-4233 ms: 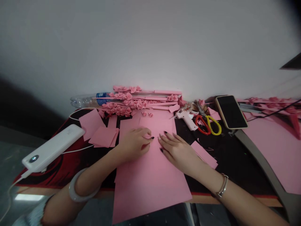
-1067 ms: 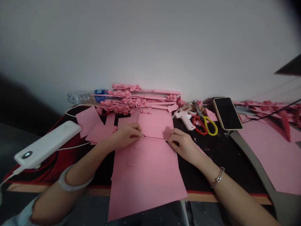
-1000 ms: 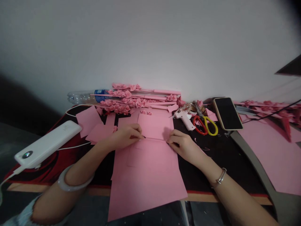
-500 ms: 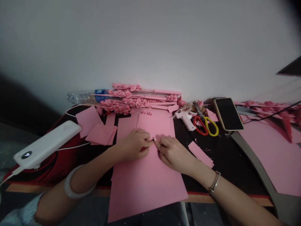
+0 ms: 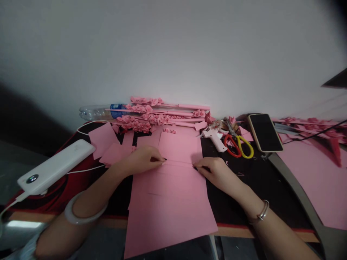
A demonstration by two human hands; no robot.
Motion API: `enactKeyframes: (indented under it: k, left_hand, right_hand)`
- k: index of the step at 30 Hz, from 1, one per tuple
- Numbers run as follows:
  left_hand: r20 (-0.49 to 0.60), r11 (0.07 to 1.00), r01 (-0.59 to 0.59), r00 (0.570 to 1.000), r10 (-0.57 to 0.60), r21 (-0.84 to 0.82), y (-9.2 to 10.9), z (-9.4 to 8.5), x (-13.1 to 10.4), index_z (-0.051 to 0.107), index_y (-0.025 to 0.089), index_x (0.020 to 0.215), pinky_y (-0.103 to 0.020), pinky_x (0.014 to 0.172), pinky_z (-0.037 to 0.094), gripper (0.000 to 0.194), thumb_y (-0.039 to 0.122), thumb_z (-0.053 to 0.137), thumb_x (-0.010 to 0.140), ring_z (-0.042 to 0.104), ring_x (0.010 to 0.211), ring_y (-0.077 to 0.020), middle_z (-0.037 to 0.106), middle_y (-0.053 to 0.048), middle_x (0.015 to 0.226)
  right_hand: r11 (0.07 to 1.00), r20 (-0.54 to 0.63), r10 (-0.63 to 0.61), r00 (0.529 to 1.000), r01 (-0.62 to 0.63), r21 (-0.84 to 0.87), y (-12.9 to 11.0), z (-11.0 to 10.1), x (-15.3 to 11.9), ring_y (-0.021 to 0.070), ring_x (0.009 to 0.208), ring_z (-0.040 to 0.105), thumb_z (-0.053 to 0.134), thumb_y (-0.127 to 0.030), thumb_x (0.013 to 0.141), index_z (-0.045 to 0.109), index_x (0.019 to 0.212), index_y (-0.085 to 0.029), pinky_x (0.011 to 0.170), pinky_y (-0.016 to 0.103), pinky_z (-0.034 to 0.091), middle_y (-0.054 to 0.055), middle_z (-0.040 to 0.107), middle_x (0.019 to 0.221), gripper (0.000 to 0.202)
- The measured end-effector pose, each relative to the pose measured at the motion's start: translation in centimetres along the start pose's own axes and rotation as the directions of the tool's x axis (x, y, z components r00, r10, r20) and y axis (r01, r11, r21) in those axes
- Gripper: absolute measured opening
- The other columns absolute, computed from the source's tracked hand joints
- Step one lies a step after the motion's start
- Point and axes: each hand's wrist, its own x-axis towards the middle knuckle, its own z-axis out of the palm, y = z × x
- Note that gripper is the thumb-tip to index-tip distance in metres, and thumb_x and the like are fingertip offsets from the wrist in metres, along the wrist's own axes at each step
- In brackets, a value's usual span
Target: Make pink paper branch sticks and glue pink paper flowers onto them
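Left hand (image 5: 143,159) and right hand (image 5: 218,171): thumbs and forefingers pressed together, pinching opposite ends of a narrow pink paper piece (image 5: 179,164). The piece spans between the fingertips, long axis left to right, neither hand nearer. Nearside, a flat pink sheet (image 5: 170,216) leaves room to the table edge (image 5: 233,231); glue gun (image 5: 217,140) and scissors (image 5: 238,141) lie beyond the right fingertips

I'd call this a craft desk (image 5: 238,232) against a wall (image 5: 173,50) — glue gun (image 5: 216,139), scissors (image 5: 238,141), pink paper sheets (image 5: 170,213) and folded-paper flowers (image 5: 159,118) spread across it.
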Motion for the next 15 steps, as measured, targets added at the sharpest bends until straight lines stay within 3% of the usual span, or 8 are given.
enactKeyframes:
  k: [5, 10, 15]
  left_hand:
    - [0.004, 0.994, 0.078, 0.997, -0.078, -0.073, -0.7, 0.5, 0.2, 0.069, 0.016, 0.084, -0.024, 0.066, 0.043, 0.010, 0.017, 0.059, 0.082, 0.061, 0.075, -0.0156, 0.069, -0.003, 0.083]
    - [-0.042, 0.997, -0.011, 0.999, 0.008, -0.078, -0.8, 0.6, 0.3, 0.064, 0.016, 0.079, -0.024, 0.066, 0.043, 0.008, 0.019, 0.058, 0.084, 0.057, 0.074, -0.0142, 0.061, -0.002, 0.083]
    - [-0.049, 0.995, -0.081, 0.996, 0.078, -0.060, -1.3, 0.6, 0.3, 0.066, 0.017, 0.080, -0.026, 0.070, 0.045, 0.015, 0.018, 0.054, 0.088, 0.059, 0.077, -0.0156, 0.065, -0.002, 0.080]
  right_hand:
    - [0.984, -0.101, 0.169, 0.981, -0.162, 0.074, 0.3, 0.7, 0.6, 0.0126, 0.057, 0.052, 0.061, -0.010, 0.081, 0.059, 0.075, -0.017, 0.053, 0.023, 0.037, -0.002, 0.058, 0.065, 0.010]
    - [0.982, -0.114, 0.158, 0.981, -0.144, 0.125, 0.4, 0.6, 0.4, 0.0119, 0.060, 0.050, 0.063, -0.005, 0.076, 0.058, 0.073, -0.017, 0.055, 0.022, 0.038, -0.001, 0.054, 0.072, 0.014]
    - [0.991, -0.106, 0.098, 0.990, -0.087, 0.098, 0.3, 0.7, 0.1, 0.0122, 0.060, 0.050, 0.061, -0.001, 0.076, 0.060, 0.078, -0.016, 0.055, 0.023, 0.038, -0.001, 0.056, 0.071, 0.015]
